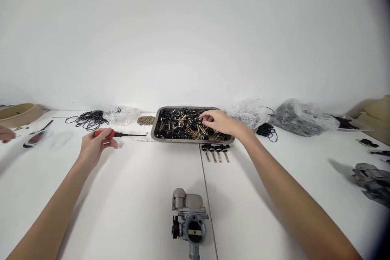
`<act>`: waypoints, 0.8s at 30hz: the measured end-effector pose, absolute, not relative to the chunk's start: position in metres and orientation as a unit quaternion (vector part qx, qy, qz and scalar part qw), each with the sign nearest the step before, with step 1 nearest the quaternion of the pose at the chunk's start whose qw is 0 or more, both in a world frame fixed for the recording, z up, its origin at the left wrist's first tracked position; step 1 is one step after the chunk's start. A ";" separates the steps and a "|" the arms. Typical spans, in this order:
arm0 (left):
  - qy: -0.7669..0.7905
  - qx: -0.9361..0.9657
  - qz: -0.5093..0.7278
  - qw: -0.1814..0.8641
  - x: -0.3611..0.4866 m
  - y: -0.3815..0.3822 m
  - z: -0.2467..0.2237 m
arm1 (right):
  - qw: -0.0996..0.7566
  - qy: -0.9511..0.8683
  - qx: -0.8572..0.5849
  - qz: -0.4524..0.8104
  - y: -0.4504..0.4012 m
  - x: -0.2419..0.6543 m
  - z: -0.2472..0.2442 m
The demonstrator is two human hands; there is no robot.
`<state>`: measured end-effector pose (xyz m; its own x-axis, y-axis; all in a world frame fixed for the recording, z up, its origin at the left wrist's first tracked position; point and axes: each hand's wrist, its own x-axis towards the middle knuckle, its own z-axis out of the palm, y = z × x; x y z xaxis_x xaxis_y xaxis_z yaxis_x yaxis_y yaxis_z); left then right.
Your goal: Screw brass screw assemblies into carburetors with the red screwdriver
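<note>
My left hand (96,146) is closed around the red and black handle of a screwdriver (112,133), its dark shaft pointing right, towards the tray. At the right part of a shallow metal tray (195,141), my right hand (217,119) reaches over the heap of small black and brass-coloured parts (179,124). Its fingers are loosely bent and slightly apart, and I see nothing between them. Several shaft parts with black ends (215,153) lie in a row just before the tray. Nearer to me a grey metal carburetor (191,221) stands on the white table.
Left of the tray lie a pile of small brass pieces (146,120), black rubber rings (91,120) and a clear bag (123,115). Bagged parts (304,118) sit at the right, with another carburetor (373,183). Another person's hand (6,134) shows at the left edge.
</note>
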<state>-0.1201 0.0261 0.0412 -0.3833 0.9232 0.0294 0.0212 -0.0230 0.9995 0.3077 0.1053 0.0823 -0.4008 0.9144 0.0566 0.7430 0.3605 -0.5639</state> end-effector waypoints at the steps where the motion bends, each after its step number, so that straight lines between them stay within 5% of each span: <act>1: 0.586 0.403 0.590 0.382 -0.120 0.026 0.041 | 0.186 -0.798 -0.521 0.239 0.105 0.311 0.085; 24: 0.554 0.368 0.641 0.383 -0.117 0.026 0.044 | 0.054 -0.789 -0.561 0.245 0.105 0.348 0.111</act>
<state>-0.1172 0.0256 0.0444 -0.4357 0.8988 0.0480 -0.0837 -0.0936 0.9921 0.3481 0.1048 0.1109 -0.3645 0.9117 -0.1896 0.8591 0.2506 -0.4462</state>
